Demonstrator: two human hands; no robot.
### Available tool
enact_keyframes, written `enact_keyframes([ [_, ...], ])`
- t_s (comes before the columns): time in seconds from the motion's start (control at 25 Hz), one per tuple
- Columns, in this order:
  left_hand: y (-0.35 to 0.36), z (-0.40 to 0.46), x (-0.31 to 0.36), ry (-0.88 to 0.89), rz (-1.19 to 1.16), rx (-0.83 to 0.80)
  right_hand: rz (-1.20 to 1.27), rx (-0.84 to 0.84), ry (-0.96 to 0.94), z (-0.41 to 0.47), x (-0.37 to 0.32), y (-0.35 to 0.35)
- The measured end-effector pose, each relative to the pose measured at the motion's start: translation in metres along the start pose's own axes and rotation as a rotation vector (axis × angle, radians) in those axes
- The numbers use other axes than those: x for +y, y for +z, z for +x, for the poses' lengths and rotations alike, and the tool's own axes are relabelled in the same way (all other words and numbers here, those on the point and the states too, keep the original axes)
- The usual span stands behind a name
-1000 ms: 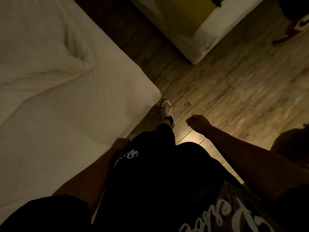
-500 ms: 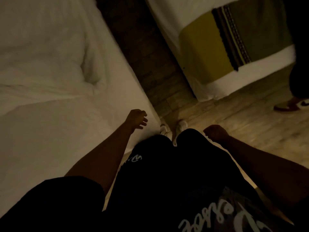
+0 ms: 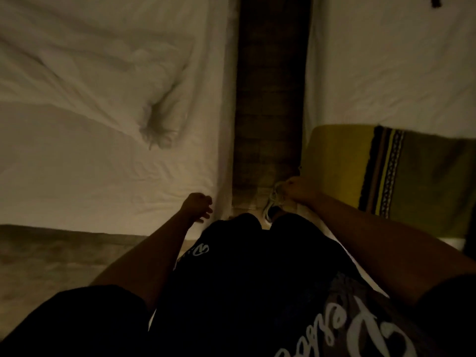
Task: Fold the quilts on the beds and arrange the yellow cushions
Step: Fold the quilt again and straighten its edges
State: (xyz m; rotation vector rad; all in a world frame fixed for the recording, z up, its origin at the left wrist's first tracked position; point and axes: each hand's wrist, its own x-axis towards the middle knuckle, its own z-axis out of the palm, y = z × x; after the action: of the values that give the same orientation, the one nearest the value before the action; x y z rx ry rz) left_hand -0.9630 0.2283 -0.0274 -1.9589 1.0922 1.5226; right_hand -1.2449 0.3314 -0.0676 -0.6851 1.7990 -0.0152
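Observation:
A white quilt (image 3: 98,73) lies rumpled on the left bed, with a bunched fold near its middle. The right bed (image 3: 386,60) is covered in smooth white. A yellow cloth (image 3: 334,161) with a dark patterned stripe lies across its near end. My left hand (image 3: 197,206) hangs by the left bed's near corner, fingers loosely curled, holding nothing. My right hand (image 3: 298,189) is curled into a fist beside the yellow cloth's edge, with nothing in it.
A narrow aisle of dark wooden floor (image 3: 268,99) runs between the two beds, and I stand at its near end. My shoe (image 3: 273,202) shows below my right hand. More floor (image 3: 51,258) lies at the lower left.
The view has swung round so both beds now flank the aisle. My left hand has curled in and sits at the bed corner. My right hand has come close to the yellow cloth.

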Motion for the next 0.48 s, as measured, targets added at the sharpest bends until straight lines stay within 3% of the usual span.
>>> enact_keyframes([
  [0.12, 0.014, -0.004, -0.023, -0.088, -0.045, 0.036, -0.047, 0.006, -0.099, 0.027, -0.028, -0.061],
  [0.2, 0.022, -0.002, -0.027, -0.018, -0.022, 0.102, -0.02, 0.029, -0.148, 0.044, -0.056, -0.093],
  [0.24, 0.026, 0.004, -0.026, -0.017, -0.198, 0.078, 0.005, 0.041, -0.163, 0.054, -0.068, -0.106],
  [0.28, 0.023, 0.022, -0.024, -0.072, -0.315, -0.085, 0.012, 0.041, -0.161, 0.061, -0.078, -0.116],
  [0.36, 0.01, 0.046, -0.01, 0.07, -0.16, 0.02, 0.014, 0.017, -0.18, 0.08, -0.093, -0.137],
  [0.44, -0.006, 0.046, 0.032, -0.061, -0.334, 0.02, -0.058, 0.011, -0.14, 0.093, -0.095, -0.157],
  [0.48, -0.008, 0.05, 0.051, 0.001, -0.426, 0.116, -0.122, -0.006, -0.111, 0.102, -0.087, -0.164],
])
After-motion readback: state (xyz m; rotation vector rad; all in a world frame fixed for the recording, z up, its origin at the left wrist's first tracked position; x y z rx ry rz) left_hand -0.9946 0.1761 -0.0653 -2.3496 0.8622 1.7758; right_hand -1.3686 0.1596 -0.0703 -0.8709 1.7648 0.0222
